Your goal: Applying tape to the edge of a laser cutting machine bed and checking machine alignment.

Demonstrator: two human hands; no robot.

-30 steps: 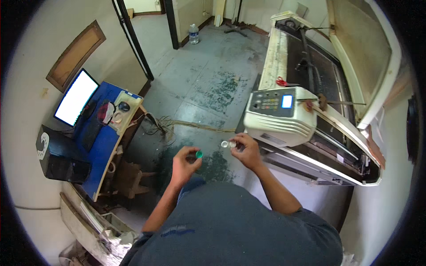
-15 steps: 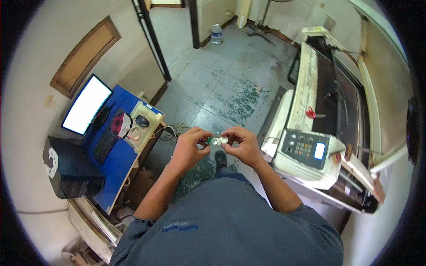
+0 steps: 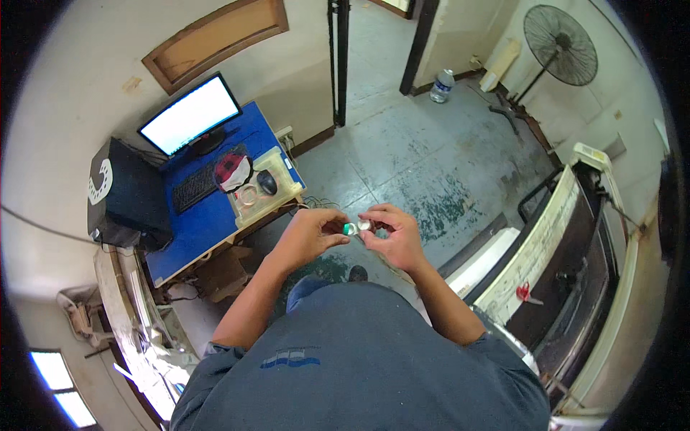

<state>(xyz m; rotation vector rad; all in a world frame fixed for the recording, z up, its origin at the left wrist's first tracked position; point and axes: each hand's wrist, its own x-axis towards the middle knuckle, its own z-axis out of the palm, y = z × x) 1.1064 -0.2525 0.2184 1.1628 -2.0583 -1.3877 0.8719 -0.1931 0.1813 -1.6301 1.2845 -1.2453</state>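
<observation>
My left hand (image 3: 310,237) pinches a small green-and-white container (image 3: 350,229) between thumb and fingers, in front of my body. Right beside it, my right hand (image 3: 397,237) grips a small round white piece that looks like a cap (image 3: 364,225). The two pieces are very close; whether they are joined by a hinge, I cannot tell. My fingers cover part of both.
On the left, a blue desk (image 3: 165,260) bears a lit monitor (image 3: 191,115), a keyboard (image 3: 194,188), a black computer case (image 3: 129,194) and a tray (image 3: 291,188) with a mouse. A large machine (image 3: 546,248) with red-handled scissors (image 3: 525,292) stands right; a fan (image 3: 560,44) is behind.
My view has turned leftward: the desk sits nearer the middle, the fan shows fully, and the machine's control panel has left the picture. Both hands keep their pinch on the small pieces.
</observation>
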